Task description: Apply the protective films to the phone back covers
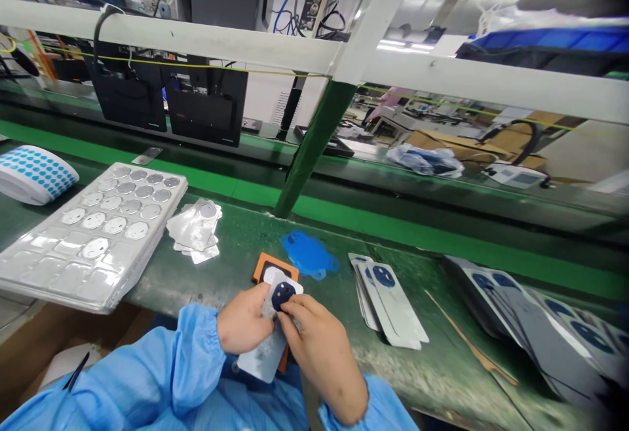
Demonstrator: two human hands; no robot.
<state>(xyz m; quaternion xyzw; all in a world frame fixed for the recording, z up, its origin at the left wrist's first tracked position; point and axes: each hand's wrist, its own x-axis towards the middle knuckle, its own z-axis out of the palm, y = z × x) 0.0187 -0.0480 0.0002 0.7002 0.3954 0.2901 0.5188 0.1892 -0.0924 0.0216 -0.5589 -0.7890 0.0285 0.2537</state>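
Note:
A pale grey phone back panel (263, 357) with a dark round camera area (284, 295) lies tilted over an orange fixture (264, 263) at the bench's front edge. My left hand (246, 319) grips the panel's left side, thumb across its face. The fingers of my right hand (319, 346) are pinched together at the lower right of the dark camera area; whatever they hold is too small to make out. Just behind the fixture is a patch of blue film pieces (308, 254). Several similar panels (393, 306) are stacked right of my right hand.
Left on the green bench (230, 221) are a clear tray (49, 247) of round parts, a dotted sticker roll (37, 172) and clear film sheets (196, 228). More panels (555, 339) and a brown strip (472, 342) lie right. A green post (314, 149) rises behind.

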